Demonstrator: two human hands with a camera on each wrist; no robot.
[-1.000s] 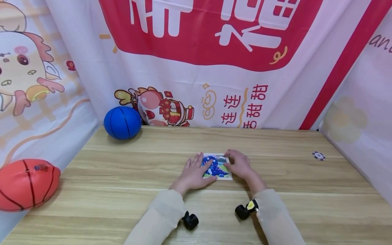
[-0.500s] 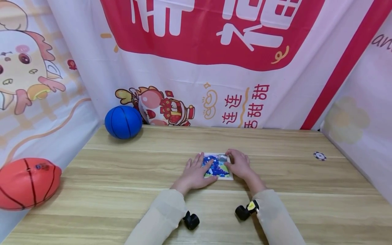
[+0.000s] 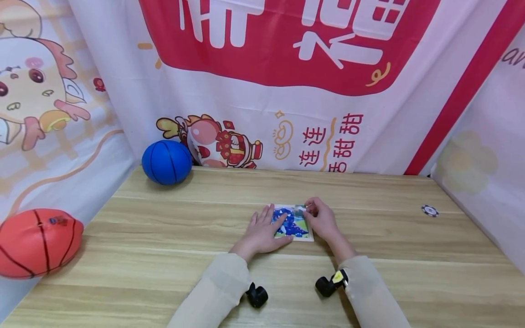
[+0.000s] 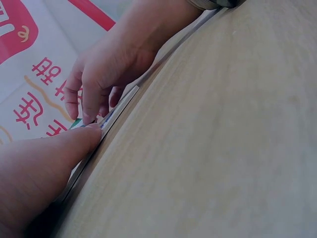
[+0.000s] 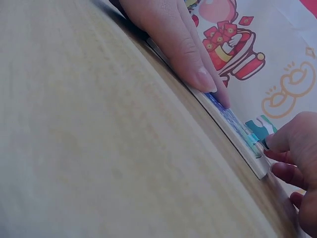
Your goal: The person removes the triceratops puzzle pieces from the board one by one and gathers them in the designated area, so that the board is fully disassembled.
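A small jigsaw puzzle (image 3: pixel 296 229) with a blue picture and a pale frame lies flat on the table. My left hand (image 3: pixel 259 233) rests across its left side with fingers spread, the thumb along the near edge. At the far right corner, my right hand (image 3: pixel 324 222) pinches a green and white puzzle piece (image 5: pixel 261 126) between thumb and fingers. That piece stands tilted up from the board in the right wrist view. In the left wrist view, my left thumb (image 4: pixel 74 146) lies on the frame's edge, and the right fingers bend down beyond it.
A blue ball (image 3: pixel 167 162) sits at the back left of the wooden table (image 3: pixel 197 223). The red ball (image 3: pixel 38 243) is at the left edge. A black-and-white poker chip (image 3: pixel 429 210) lies at the right. Printed curtains (image 3: pixel 262 100) enclose the back and sides.
The right hand's fingers have curled in and raised the corner puzzle piece from the board. The left hand stays in place on the puzzle.
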